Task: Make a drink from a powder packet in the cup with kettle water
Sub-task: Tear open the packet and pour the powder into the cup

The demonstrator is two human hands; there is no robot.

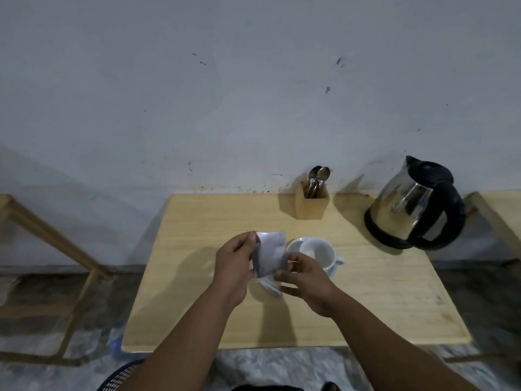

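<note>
A silvery powder packet point(269, 253) is held upright over the middle of the wooden table point(380, 300). My left hand point(235, 266) pinches its upper left corner, and my right hand point(306, 283) grips its lower right edge. Just behind the packet, to the right, a white cup point(320, 253) stands on a white saucer, tilted in view and looking empty. The steel kettle point(414, 206) with black handle and base sits at the table's back right, lid closed.
A wooden holder point(311, 203) with several spoons stands against the wall at the back. A wooden frame point(56, 244) is to the left of the table, another table edge point(499, 218) to the right. A dark basket rim point(124, 375) shows below.
</note>
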